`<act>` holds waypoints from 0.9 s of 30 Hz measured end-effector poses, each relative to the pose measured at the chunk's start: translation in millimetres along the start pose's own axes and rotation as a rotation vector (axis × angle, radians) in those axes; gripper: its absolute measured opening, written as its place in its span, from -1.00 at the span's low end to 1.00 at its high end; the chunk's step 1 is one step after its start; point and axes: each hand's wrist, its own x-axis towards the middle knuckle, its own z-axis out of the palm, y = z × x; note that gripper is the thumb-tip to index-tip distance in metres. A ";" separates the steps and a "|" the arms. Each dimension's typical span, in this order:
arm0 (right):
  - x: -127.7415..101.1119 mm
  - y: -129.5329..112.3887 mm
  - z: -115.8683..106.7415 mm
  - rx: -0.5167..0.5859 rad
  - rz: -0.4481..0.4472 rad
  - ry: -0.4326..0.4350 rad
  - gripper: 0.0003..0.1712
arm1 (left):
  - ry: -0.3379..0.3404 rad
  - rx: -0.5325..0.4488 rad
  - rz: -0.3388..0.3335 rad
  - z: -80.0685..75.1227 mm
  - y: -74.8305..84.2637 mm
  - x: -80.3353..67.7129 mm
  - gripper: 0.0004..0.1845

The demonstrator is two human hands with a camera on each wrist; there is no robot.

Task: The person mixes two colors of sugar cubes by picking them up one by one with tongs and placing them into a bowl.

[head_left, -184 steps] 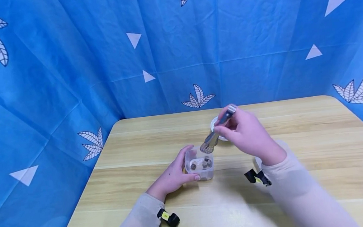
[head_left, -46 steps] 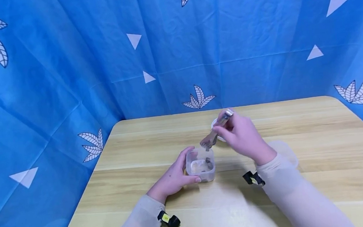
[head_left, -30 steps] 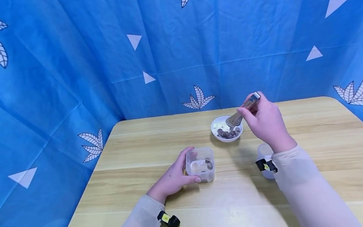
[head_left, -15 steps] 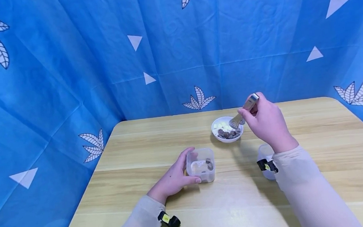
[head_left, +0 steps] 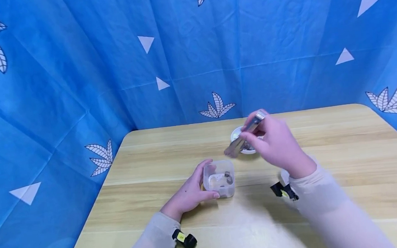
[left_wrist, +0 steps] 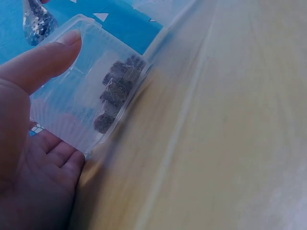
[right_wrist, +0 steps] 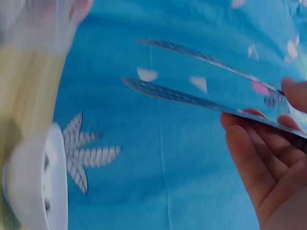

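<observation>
The left hand (head_left: 189,193) curls its fingers round a clear, square plastic tub (head_left: 219,178) on the pale wood-grain bench (head_left: 347,166), dark rough lumps inside; the right hand (head_left: 274,143) grips perforated steel tongs (head_left: 242,135), tips parted, above the bench between tub and round white bowl (head_left: 236,134), partly hidden behind that hand.
</observation>
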 end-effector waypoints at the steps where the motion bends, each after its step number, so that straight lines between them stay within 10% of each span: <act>1: -0.5 -3.9 5.0 0.005 -0.008 -0.041 -0.77 | -0.001 -0.001 0.004 -0.2 -0.1 0.1 0.15; 7: -6.8 -12.9 37.2 -0.063 -0.046 -0.235 -0.74 | -0.001 0.017 0.008 -0.7 1.6 -1.3 0.15; 17: -19.1 -16.6 76.2 -0.382 -0.184 -0.286 -0.65 | -0.004 0.010 0.036 -1.8 0.9 -1.9 0.05; 27: -17.6 -12.9 72.4 -0.273 -0.123 -0.267 -0.74 | -0.008 0.031 0.015 -1.7 2.1 -3.8 0.10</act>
